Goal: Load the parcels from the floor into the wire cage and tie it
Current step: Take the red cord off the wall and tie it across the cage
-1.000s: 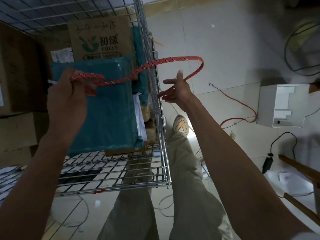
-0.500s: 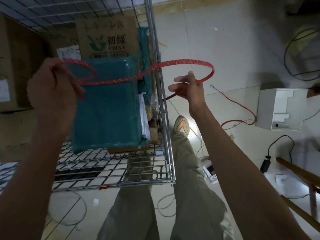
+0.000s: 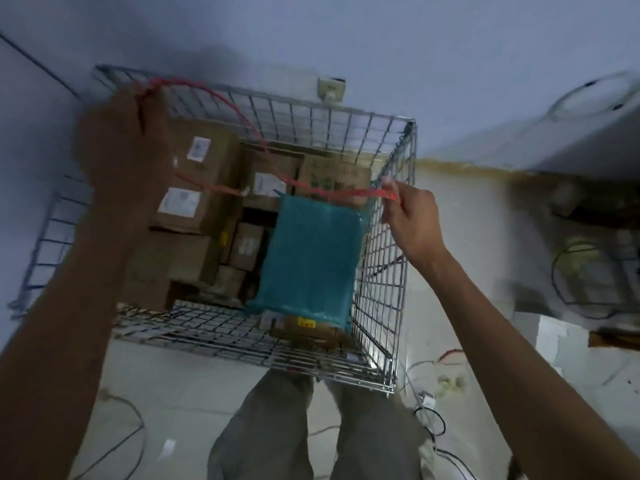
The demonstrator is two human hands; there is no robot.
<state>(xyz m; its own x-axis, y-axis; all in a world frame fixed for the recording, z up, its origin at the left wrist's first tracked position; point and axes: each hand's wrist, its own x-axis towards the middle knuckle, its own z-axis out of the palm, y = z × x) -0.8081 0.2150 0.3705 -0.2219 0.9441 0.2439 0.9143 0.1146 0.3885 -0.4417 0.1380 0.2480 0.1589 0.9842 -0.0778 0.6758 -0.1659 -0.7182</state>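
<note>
Grip: left hand (image 3: 119, 133), upper left of the frame, is closed around one end of the red rope (image 3: 242, 114); right hand (image 3: 412, 221), right of centre, pinches the other end between thumb and fingers. Neither hand touches a parcel.

Rope: runs from the left hand in an arc across the open top of the cage (image 3: 384, 258), dips toward the centre, then passes flat and blurred to the right hand at the cage's right wall. It hangs slack. Whether it is threaded through any wire cannot be told. No knot shows.

Cage: silver wire, centre of the frame, seen from above; top open, near side at the lower centre.

Contents: brown boxes (image 3: 194, 181) stacked at the left and rear, several with white labels; smaller boxes in the middle; a teal bag (image 3: 311, 258) lying on top at centre right, against the right wall.

Floor: pale tiles, lower half of the frame, with loose cables (image 3: 429, 415) at the lower right. No parcel is seen on the visible floor, though the left and right edges are blurred.

Status, as a judgement: loading looks complete or nearly so. Tying has begun only as far as the rope being held over the top. Left to do: draw the rope taut across the cage, secure it to the wire, and knot it.
</note>
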